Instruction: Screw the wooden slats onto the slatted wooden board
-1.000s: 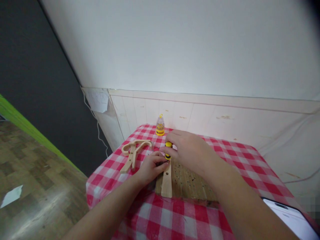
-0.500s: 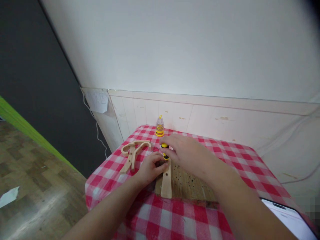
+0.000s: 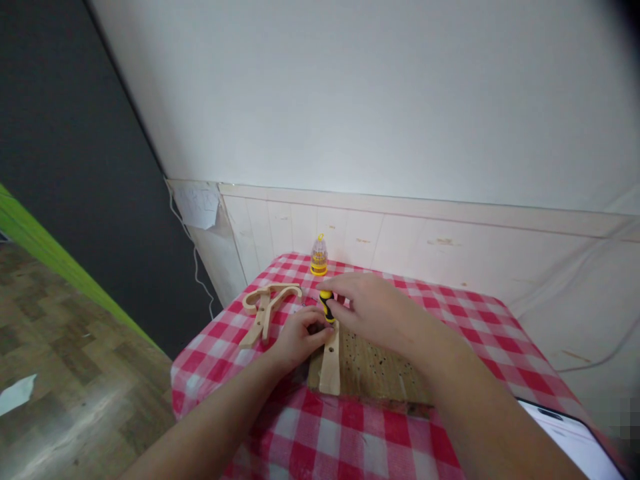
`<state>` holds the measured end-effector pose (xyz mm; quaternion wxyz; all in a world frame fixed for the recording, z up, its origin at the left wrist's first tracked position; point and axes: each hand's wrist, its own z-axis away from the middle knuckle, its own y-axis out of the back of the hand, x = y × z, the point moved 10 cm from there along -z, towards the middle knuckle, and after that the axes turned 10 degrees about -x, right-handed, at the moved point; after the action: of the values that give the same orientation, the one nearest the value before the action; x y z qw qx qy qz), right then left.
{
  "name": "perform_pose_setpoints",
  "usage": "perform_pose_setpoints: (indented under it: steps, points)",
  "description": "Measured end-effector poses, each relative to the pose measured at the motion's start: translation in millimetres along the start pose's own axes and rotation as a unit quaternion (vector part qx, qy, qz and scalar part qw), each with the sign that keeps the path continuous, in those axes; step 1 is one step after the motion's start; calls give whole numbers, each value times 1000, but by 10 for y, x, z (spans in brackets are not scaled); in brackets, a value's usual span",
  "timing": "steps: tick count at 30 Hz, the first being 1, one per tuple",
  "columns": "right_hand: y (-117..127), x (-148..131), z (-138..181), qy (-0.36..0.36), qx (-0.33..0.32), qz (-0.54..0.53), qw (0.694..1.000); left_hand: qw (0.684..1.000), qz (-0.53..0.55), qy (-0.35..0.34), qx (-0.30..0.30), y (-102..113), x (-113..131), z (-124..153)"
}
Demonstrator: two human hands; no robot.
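My right hand (image 3: pixel 371 308) is closed round a small yellow and black screwdriver (image 3: pixel 327 305), which stands over the far end of a pale wooden strip (image 3: pixel 331 363). The strip lies on a darker wooden board (image 3: pixel 380 371) with many small holes. My left hand (image 3: pixel 301 335) rests beside the strip's far end, fingers curled at the screwdriver's tip; what they pinch is hidden. The red and white checked tablecloth (image 3: pixel 350 433) covers the table under it all.
Curved wooden pieces (image 3: pixel 267 306) lie to the left of my hands. A small clear and yellow bit holder (image 3: pixel 319 256) stands at the table's back edge by the wall. A phone (image 3: pixel 575 437) lies at the lower right corner. The table's left edge drops to a wooden floor.
My right hand has shifted slightly left and the screwdriver has tilted. The view has drifted a little; my left hand stays in place.
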<state>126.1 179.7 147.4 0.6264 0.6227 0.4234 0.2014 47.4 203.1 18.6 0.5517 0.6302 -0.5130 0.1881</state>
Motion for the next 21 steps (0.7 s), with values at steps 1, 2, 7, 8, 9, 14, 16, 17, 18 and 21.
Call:
perform_pose_setpoints:
  steps: [1, 2, 7, 8, 9, 14, 16, 17, 18, 21]
  points:
    - [10, 22, -1, -7, 9, 5, 1000, 1000, -3, -1, 0, 1, 10, -1]
    - [20, 42, -4, -13, 18, 7, 1000, 1000, -5, -4, 0, 4, 21, -2]
    - [-3, -14, -28, 21, 21, 11, 1000, 1000, 4, -13, -1, -3, 37, 1]
    - [-7, -17, -29, 19, 16, 20, 999, 1000, 6, -8, -2, -5, 29, 2]
    - [-6, -7, -29, 9, 13, 31, 999, 1000, 8, -3, -2, -7, 24, 3]
    - [45, 50, -21, -25, 34, 46, 998, 1000, 23, -7, -8, -18, 64, 0]
    - [20, 0, -31, 1, 34, 34, 999, 1000, 23, -13, -9, -16, 64, -1]
    - [-3, -30, -37, 15, 30, 28, 999, 1000, 22, -14, -11, -17, 53, -2]
    - [-30, -59, -41, 27, 24, 24, 999, 1000, 20, -15, -12, -19, 37, -3]
    - [-79, -119, -34, 39, 14, 18, 999, 1000, 14, -15, -20, -35, -17, -4]
